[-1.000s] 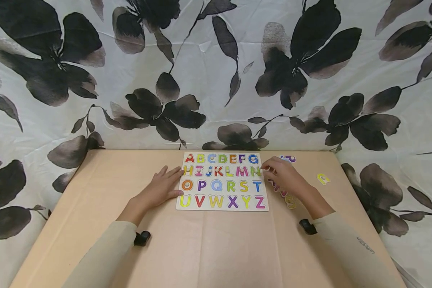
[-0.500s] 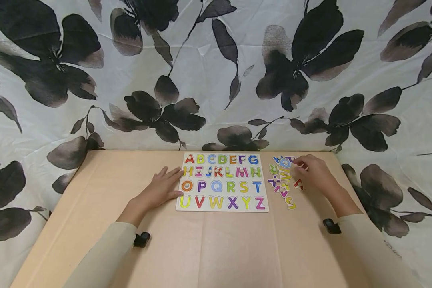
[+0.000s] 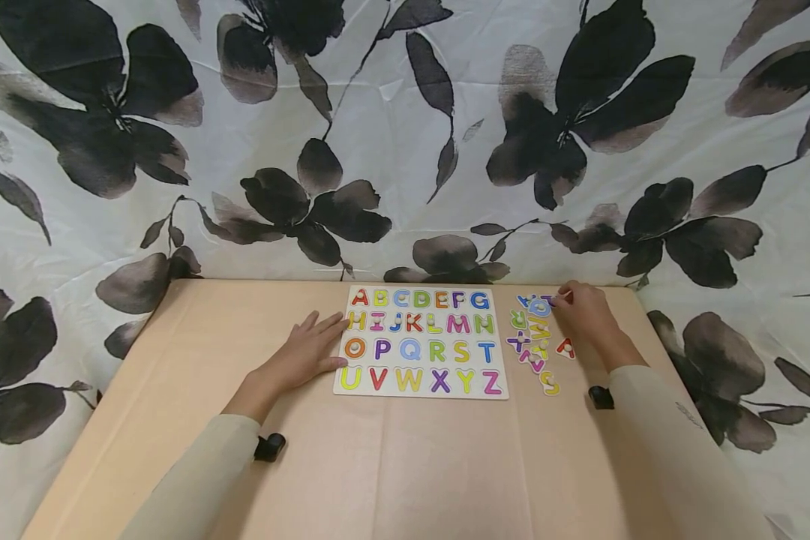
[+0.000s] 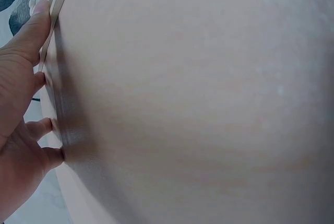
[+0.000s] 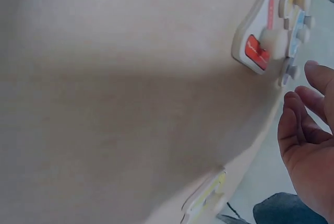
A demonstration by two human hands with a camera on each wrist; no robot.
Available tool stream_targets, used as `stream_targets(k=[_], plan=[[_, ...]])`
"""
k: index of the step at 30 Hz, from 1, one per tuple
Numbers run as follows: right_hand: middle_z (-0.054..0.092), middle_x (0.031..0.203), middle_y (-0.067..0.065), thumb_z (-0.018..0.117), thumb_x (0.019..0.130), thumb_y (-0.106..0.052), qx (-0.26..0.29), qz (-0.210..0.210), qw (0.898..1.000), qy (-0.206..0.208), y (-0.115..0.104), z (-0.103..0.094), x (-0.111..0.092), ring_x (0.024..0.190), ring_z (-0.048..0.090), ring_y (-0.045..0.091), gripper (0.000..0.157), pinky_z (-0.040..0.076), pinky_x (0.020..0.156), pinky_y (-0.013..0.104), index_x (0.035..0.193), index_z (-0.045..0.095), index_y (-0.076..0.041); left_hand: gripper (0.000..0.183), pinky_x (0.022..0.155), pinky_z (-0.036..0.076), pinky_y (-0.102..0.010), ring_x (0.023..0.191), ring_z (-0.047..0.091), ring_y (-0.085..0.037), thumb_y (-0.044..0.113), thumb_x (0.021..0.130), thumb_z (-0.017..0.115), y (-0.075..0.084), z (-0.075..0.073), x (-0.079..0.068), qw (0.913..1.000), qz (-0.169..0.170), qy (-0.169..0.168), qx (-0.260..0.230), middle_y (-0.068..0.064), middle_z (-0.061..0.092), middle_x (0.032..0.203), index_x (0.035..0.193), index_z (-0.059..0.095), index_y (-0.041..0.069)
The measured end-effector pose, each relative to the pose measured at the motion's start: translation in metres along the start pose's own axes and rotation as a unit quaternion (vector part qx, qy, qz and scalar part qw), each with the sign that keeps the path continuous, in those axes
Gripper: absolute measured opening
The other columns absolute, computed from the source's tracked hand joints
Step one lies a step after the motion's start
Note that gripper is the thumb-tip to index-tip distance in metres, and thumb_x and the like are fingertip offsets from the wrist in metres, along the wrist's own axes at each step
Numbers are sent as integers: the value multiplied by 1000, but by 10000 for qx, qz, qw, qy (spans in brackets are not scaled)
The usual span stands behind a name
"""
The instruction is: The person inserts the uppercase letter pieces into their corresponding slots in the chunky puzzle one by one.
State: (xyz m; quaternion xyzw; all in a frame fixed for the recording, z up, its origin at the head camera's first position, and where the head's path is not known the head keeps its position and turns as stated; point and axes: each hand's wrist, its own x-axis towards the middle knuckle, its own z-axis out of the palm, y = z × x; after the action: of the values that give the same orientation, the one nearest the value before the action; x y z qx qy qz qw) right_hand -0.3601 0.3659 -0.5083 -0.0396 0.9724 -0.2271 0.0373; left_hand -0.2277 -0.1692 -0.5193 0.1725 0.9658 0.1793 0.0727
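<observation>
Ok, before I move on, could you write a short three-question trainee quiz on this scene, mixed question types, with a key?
1. Multiple choice: in the head view, which edge of the white rectangular alphabet board does the bare left hand touch?
A) top
B) left
C) right

2. Fill in: the board's bottom row ends, at the right in the head view, with the pink letter ___.

3. True or false: the loose red-and-white letter A piece lies off the board, on the plain tan tabletop.

Key: 1. B; 2. Z; 3. True.
</observation>
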Motion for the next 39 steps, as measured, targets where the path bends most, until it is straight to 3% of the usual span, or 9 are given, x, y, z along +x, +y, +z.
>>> stream_targets(k=[8, 20, 29, 39], plan=[[64, 104, 23, 61, 105, -20, -199, 148, 9997, -28, 2, 7, 3, 94, 56, 35, 27, 53, 87, 49, 114, 61, 6, 84, 114, 19, -81, 153, 17, -57, 49, 94, 72, 2, 0, -3, 10000, 44, -25, 5, -15, 32, 168, 161, 38, 11], [64, 108, 25, 58, 106, -13, -121, 182, 9998, 39, -3, 10, 2, 97, 56, 38, 22, 55, 96, 53, 115, 63, 6, 83, 113, 21, -81, 153, 18, -57, 50, 95, 70, -1, 0, -5, 9999, 74, -17, 69, -14, 32, 168, 161, 38, 11], [59, 109, 24, 58, 106, -13, -88, -37, 9994, 321, -12, 2, -10, 98, 54, 37, 23, 55, 92, 54, 119, 62, 6, 83, 114, 20, -81, 154, 17, -56, 51, 95, 70, -1, 0, -2, 9999, 88, -73, 71, -13, 32, 169, 161, 38, 13], [64, 104, 19, 64, 103, -14, 17, -789, 9960, 423, -51, 2, -29, 93, 58, 33, 20, 54, 84, 47, 115, 66, 2, 83, 114, 20, -81, 154, 17, -57, 50, 95, 70, -2, -1, -3, 9999, 84, -74, 48, -13, 31, 169, 161, 37, 12]])
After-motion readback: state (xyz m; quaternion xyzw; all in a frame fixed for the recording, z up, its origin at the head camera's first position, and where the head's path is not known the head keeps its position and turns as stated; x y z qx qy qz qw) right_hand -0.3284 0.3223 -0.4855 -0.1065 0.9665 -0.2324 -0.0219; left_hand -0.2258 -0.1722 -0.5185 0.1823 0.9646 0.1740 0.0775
